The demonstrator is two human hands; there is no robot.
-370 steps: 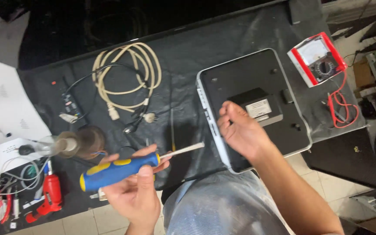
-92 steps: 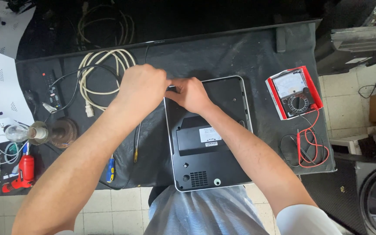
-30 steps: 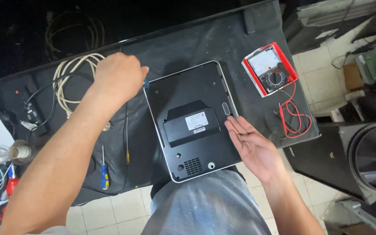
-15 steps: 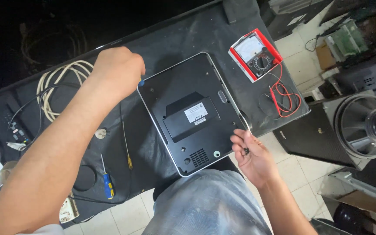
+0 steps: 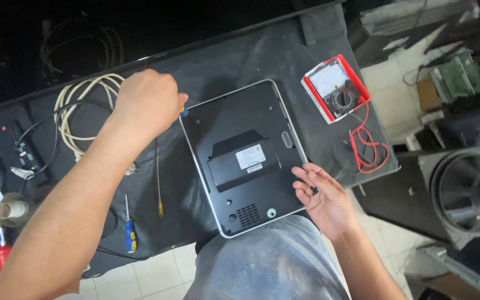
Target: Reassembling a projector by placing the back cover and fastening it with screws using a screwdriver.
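Note:
A flat black device with a silver rim (image 5: pixel 226 119) lies back-up on the dark bench, a white label on its raised middle panel. My left hand (image 5: pixel 145 103) is closed in a fist at the device's upper left corner. It grips a screwdriver, and only a bit of the blue and yellow handle (image 5: pixel 184 111) shows. My right hand (image 5: pixel 320 197) rests palm up by the device's lower right edge. Its fingers are slightly curled, cupping small black screws (image 5: pixel 313 190).
A red multimeter (image 5: pixel 334 89) with red leads (image 5: pixel 369 149) sits at the right. A coil of beige cable (image 5: pixel 81 108) lies at the left. A small blue-handled screwdriver (image 5: pixel 131 232) and a thin yellow-handled one (image 5: pixel 159 186) lie beside the device. A speaker (image 5: pixel 468 189) stands off the bench's right.
My right hand has moved from the device's right edge down to its lower right corner, palm up. My left fist has stayed at the upper left corner. The view has shifted.

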